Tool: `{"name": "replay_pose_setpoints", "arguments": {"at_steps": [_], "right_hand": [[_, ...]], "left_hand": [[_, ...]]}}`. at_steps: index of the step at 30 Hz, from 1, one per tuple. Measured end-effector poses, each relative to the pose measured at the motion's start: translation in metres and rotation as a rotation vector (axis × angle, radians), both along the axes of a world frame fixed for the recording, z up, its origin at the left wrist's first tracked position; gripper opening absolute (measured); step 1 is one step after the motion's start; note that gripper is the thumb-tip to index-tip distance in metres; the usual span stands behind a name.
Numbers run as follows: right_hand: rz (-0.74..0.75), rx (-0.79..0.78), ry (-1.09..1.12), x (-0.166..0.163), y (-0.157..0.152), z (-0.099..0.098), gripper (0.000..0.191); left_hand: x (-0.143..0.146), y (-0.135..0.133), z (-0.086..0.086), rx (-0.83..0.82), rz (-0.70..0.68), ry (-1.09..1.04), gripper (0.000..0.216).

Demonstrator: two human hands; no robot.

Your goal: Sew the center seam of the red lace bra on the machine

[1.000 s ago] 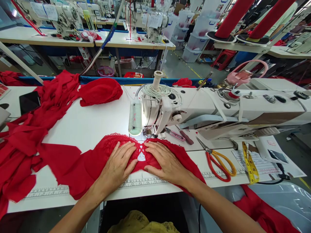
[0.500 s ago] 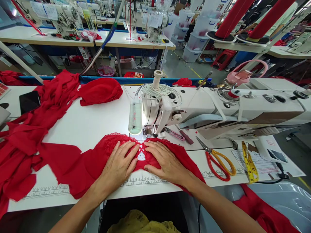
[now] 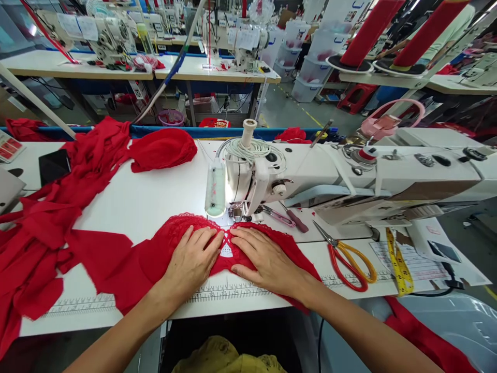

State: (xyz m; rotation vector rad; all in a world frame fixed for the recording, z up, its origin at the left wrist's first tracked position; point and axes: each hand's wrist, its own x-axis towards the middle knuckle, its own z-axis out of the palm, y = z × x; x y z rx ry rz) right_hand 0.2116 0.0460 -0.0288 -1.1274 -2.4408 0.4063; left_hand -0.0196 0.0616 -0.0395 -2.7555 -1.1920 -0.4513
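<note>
A red lace-edged bra [image 3: 165, 238] lies across the table just in front of the sewing machine's presser foot [image 3: 236, 212]. My left hand [image 3: 194, 256] rests flat on its left cup, fingers stretched toward the middle. On the right cup lies my right hand [image 3: 269, 256], also flat, with its thumb apart from the fingers. Between my fingertips shows the bra's centre, where crossed red straps frame a small opening with white behind it. Neither hand grips the fabric. Along the table's front edge runs a printed ruler [image 3: 221, 293], partly under the bra.
The sewing machine [image 3: 310, 166] fills the back right. Scissors [image 3: 349, 264], a yellow tape measure [image 3: 399, 267] and a dark-red-handled tool [image 3: 298, 221] lie right of my hands. Red fabric [image 3: 42, 223] is heaped at the left beside a black phone [image 3: 54, 167].
My left thumb has drawn closer to its fingers, and both hands stay flat on the bra. The view has shifted slightly; the bra remains in nearly the same place.
</note>
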Motion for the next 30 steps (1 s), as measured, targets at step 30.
{"name": "replay_pose_setpoints", "arguments": {"at_steps": [30], "right_hand": [[-0.093, 0.086, -0.026, -0.008, 0.008, -0.011, 0.042]], "left_hand": [[-0.003, -0.001, -0.011, -0.050, 0.030, -0.139, 0.038]]}}
